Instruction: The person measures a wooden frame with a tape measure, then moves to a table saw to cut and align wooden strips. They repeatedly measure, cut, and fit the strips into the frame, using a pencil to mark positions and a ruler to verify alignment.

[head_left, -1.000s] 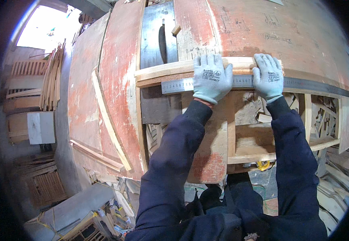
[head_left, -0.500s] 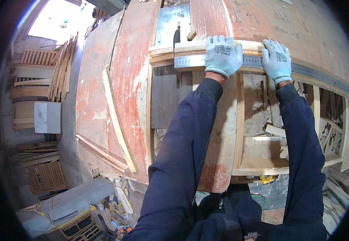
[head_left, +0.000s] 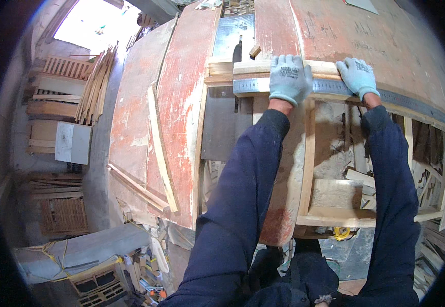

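Note:
Both my hands wear pale blue-grey gloves. My left hand lies over pale wooden strips at the far side of the bench, its fingers hooked over their far edge. To the right, my right hand grips the same strips near their right end, fingers curled over. A steel ruler runs along the near side of the strips and on toward the right. Beyond the strips' left end a dark saw blade stands in a slot, with a small wood offcut beside it. My palms hide part of the strips.
The worn red board table carries two loose wood strips at left. Openings in the wooden frame show scraps below. Stacked slats lean at far left. A yellow tool hangs under the near edge.
The whole view has shifted slightly, so the bench appears further right and lower. My right wrist is now more angled. Both hands stay on the strips.

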The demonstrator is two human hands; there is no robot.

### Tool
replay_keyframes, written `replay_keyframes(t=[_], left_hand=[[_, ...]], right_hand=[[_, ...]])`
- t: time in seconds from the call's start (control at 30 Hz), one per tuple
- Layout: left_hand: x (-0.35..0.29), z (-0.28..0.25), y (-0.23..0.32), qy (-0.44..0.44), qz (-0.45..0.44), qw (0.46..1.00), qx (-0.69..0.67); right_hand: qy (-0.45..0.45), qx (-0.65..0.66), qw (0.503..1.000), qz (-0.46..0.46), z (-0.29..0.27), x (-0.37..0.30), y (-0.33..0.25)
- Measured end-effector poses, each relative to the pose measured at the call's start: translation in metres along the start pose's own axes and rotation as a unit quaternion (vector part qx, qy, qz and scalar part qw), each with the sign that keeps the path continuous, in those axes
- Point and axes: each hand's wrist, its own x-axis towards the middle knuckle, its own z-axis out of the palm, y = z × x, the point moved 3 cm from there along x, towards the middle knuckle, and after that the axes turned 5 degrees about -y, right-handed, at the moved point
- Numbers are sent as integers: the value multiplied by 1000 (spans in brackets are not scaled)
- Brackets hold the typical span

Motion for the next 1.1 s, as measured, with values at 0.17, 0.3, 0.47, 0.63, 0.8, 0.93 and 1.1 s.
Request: replay_keyframes(t=[0.17, 0.3, 0.47, 0.63, 0.8, 0.93, 1.1], left_hand=[[-43, -22, 21, -30, -5, 999, -35], [-96, -73, 47, -75, 3, 992, -104], [-156, -166, 15, -24, -47, 975, -218], [-86, -155, -149, 71, -160, 965, -197], [18, -73, -253, -75, -234, 963, -112], [-11, -48, -259, -144, -146, 977, -64], [-120, -102, -231, -34, 1, 999, 23]], right_hand=[[49, -81, 991, -97, -1, -65, -9], [92, -96, 985, -113, -8, -147, -24], [64, 81, 995, 7, -17, -210, -38], [79, 88, 993, 11, -22, -209, -42], [61, 116, 991, 8, -20, -210, -39], [81, 96, 992, -1, -20, -210, -38], [81, 100, 992, 4, -22, -210, -41]])
